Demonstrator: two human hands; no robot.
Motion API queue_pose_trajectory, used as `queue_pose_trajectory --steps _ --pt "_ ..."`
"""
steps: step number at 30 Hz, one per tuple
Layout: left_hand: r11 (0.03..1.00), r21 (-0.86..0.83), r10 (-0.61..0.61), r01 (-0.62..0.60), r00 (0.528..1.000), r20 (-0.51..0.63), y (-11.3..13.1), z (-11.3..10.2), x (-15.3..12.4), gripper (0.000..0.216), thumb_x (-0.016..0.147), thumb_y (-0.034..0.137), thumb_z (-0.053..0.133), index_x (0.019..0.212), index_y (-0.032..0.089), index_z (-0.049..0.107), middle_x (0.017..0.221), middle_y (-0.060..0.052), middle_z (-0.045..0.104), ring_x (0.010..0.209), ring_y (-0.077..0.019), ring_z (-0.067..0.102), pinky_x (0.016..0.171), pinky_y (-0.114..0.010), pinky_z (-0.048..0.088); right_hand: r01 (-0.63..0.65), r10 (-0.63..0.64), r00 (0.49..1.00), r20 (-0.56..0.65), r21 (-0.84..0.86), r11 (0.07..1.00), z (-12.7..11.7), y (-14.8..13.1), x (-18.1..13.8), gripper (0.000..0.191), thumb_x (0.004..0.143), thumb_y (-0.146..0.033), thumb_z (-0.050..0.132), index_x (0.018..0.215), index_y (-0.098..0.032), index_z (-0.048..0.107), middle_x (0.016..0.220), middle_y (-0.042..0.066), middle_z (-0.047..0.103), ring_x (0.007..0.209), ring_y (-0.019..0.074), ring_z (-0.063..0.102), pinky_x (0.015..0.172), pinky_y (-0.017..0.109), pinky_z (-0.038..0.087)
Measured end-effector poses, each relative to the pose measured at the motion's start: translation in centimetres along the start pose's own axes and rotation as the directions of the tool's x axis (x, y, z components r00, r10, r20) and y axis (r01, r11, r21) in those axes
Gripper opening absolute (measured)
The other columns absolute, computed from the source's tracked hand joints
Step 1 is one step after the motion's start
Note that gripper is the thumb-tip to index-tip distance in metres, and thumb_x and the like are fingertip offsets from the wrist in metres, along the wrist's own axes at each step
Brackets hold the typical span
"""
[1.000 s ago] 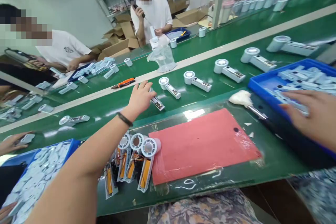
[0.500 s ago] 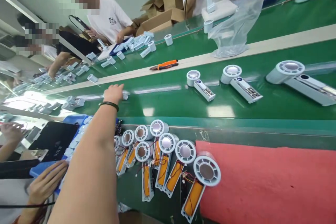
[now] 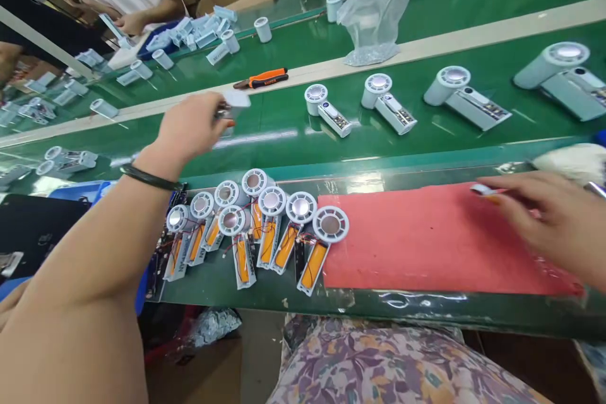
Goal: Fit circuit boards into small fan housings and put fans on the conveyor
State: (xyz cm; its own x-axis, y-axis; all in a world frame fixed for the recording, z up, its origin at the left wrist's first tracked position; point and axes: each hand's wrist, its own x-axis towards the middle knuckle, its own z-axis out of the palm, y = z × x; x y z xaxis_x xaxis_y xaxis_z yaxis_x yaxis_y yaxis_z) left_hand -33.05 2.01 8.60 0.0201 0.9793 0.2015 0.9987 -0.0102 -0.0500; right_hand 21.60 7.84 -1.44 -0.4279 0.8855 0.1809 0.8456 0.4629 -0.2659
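OK so your left hand (image 3: 189, 129) is closed up, pinching a pale-blue plastic piece (image 3: 235, 100) out over the green conveyor belt (image 3: 265, 139), with a black bracelet (image 3: 149, 178) on your wrist. Your right hand (image 3: 544, 221) is pinching a small pale strip with an orange tip (image 3: 481, 190) just above the red mat (image 3: 416, 246). Between your hands sit eight open fan units (image 3: 271, 201), bunched up tight: white-ringed round heads with shiny discs, orange batteries and thin red wires all showing. The end unit's head overlaps the mat's edge. Across the belt are closed pale-blue fans (image 3: 395, 104), and orange-handled pliers (image 3: 260, 78) lie farther over, near a clear plastic bag (image 3: 374, 19).
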Motion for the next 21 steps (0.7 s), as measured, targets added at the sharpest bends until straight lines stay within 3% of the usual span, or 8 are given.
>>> queue_pose_trajectory --steps 3,6,9,10,12,16,18,21 --pt "0.973 0.151 0.163 -0.175 0.983 0.088 12.4 -3.4 -0.6 0.034 0.102 0.034 0.053 0.127 0.013 0.061 0.108 -0.008 0.069 0.101 -0.0236 0.059 0.089 -0.041 0.046 0.002 -0.008 0.996 0.085 0.065 0.998 1.8 -1.6 -0.2 0.036 0.097 -0.042 0.041 0.104 -0.028 0.074 0.105 0.011 0.075 0.086 0.0279 0.068 0.069 0.041 0.052" --pt "0.834 0.174 0.503 -0.524 0.851 0.152 24.2 -3.7 -2.3 0.044 0.101 0.016 0.046 0.145 0.017 0.051 0.103 -0.008 0.070 0.101 -0.0244 0.062 0.087 -0.040 0.044 0.003 0.003 0.991 0.132 -0.042 0.999 1.9 -2.9 -0.3 0.034 0.097 -0.037 0.043 0.104 -0.024 0.074 0.117 0.010 0.074 0.090 0.0282 0.069 0.066 0.039 0.049" --pt "0.727 0.046 0.666 -0.685 0.721 0.192 31.8 -1.3 -4.3 0.035 0.101 0.018 0.047 0.134 0.017 0.059 0.097 -0.008 0.071 0.094 -0.0239 0.064 0.081 -0.039 0.045 0.030 -0.012 0.991 0.135 -0.130 0.991 1.1 -3.5 -0.4 0.032 0.100 -0.034 0.047 0.106 -0.022 0.075 0.131 0.011 0.068 0.101 0.0280 0.067 0.070 0.037 0.049" --pt "0.720 0.016 0.676 -0.693 0.707 0.208 33.1 -0.2 -4.8 0.034 0.101 0.019 0.048 0.133 0.017 0.061 0.097 -0.008 0.072 0.092 -0.0242 0.065 0.081 -0.039 0.046 0.036 -0.018 0.992 0.126 -0.138 0.990 0.7 -3.5 -0.3 0.030 0.101 -0.033 0.048 0.107 -0.022 0.076 0.132 0.013 0.066 0.107 0.0289 0.066 0.074 0.037 0.049" --pt "0.751 -0.017 0.647 -0.660 0.732 0.215 34.1 1.8 -5.2 0.034 0.101 0.020 0.052 0.134 0.016 0.060 0.098 -0.010 0.072 0.093 -0.0257 0.066 0.082 -0.040 0.048 0.045 -0.035 0.995 0.089 -0.109 0.993 0.3 -2.9 -0.1 0.030 0.101 -0.036 0.051 0.108 -0.020 0.076 0.131 0.016 0.065 0.112 0.0324 0.063 0.083 0.041 0.050" --pt "0.852 -0.103 0.522 -0.513 0.846 0.103 32.3 4.4 -4.6 0.042 0.093 0.031 0.070 0.131 0.016 0.060 0.109 -0.012 0.071 0.103 -0.0299 0.064 0.089 -0.044 0.053 0.100 -0.102 0.992 0.076 0.035 0.994 0.3 -1.0 0.1 0.026 0.097 -0.034 0.064 0.118 -0.020 0.071 0.124 0.011 0.068 0.117 0.0272 0.060 0.095 0.038 0.050" --pt "0.870 -0.172 0.474 -0.462 0.879 0.039 31.2 4.9 -4.8 0.037 0.089 0.031 0.075 0.121 0.017 0.063 0.109 -0.011 0.070 0.102 -0.0299 0.064 0.087 -0.044 0.055 0.120 -0.126 0.989 0.077 0.077 0.990 0.3 -0.4 -0.2 0.019 0.097 -0.028 0.065 0.114 -0.021 0.071 0.123 0.008 0.069 0.117 0.0244 0.061 0.098 0.036 0.049" --pt "0.864 -0.309 0.416 -0.397 0.910 -0.007 30.5 5.2 -5.6 0.021 0.089 0.029 0.074 0.106 0.021 0.064 0.105 -0.008 0.068 0.096 -0.0270 0.064 0.082 -0.042 0.056 0.131 -0.142 0.988 0.061 0.155 0.979 -0.2 -0.7 -1.1 0.019 0.100 -0.023 0.056 0.112 -0.022 0.071 0.116 0.007 0.071 0.106 0.0225 0.064 0.089 0.035 0.050"
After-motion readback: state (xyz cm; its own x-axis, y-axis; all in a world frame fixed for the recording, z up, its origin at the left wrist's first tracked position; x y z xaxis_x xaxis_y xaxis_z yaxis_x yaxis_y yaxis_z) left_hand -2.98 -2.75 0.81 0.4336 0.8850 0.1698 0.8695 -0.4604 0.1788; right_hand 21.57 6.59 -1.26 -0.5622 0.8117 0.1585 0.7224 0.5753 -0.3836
